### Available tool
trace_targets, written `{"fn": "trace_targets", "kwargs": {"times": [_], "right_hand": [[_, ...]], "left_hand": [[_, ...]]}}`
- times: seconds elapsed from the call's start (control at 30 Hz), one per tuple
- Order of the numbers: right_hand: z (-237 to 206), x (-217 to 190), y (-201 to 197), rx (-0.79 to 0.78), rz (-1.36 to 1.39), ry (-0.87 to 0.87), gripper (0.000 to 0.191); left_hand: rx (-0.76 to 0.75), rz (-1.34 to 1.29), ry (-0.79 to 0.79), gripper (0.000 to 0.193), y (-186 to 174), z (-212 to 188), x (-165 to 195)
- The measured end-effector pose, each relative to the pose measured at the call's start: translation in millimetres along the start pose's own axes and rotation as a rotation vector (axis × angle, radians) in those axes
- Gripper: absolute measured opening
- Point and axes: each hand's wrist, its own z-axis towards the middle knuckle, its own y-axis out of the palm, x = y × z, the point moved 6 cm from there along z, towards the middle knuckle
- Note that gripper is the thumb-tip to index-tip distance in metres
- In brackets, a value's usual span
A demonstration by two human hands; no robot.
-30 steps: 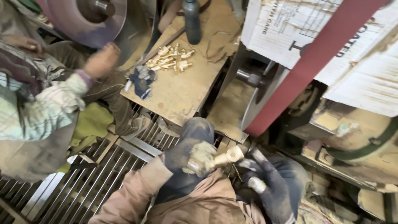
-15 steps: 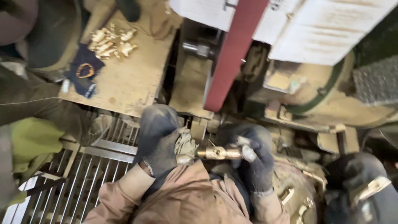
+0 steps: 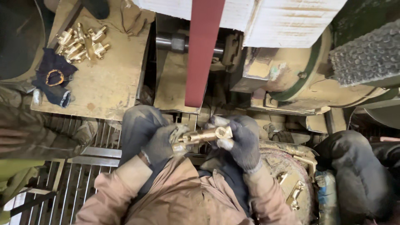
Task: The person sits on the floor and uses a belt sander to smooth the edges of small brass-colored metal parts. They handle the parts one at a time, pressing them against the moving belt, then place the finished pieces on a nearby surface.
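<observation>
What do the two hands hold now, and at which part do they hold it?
One brass fitting, held level between both gloved hands: the left hand grips its left end, and the right hand pinches its right end with the fingertips.

Shiny brass fitting [image 3: 207, 134] held in grimy knit-cloth gloves, left hand [image 3: 163, 143] and right hand [image 3: 241, 139]. At twelve o'clock, a matt red abrasive belt [image 3: 203, 50]; at ten, rough wooden board [image 3: 110, 79] bearing glossy brass fittings [image 3: 81, 41].
</observation>
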Motion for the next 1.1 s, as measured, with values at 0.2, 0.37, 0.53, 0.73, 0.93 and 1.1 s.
{"fn": "trace_targets", "kwargs": {"times": [0.2,0.37,0.53,0.73,0.93,1.1], "right_hand": [[15,46,8,-0.062,-0.052,0.368,0.030],[26,86,34,0.011,0.310,0.316,0.023],[24,108,41,0.013,0.100,0.303,0.022],[37,102,40,0.039,-0.115,0.204,0.032],[49,109,48,0.008,-0.003,0.293,0.028],[63,104,49,0.043,0.074,0.243,0.042]], "left_hand": [[0.117,0.342,-0.052,0.047,-25,50,-12],[0.191,-0.073,-0.312,0.033,-28,68,-43],[0.216,-0.140,-0.314,0.028,-29,74,-57],[0.187,-0.213,-0.262,0.027,-32,73,-65],[0.220,-0.187,-0.263,0.035,-34,71,-66],[0.219,-0.073,-0.260,0.036,-33,68,-57]]}}
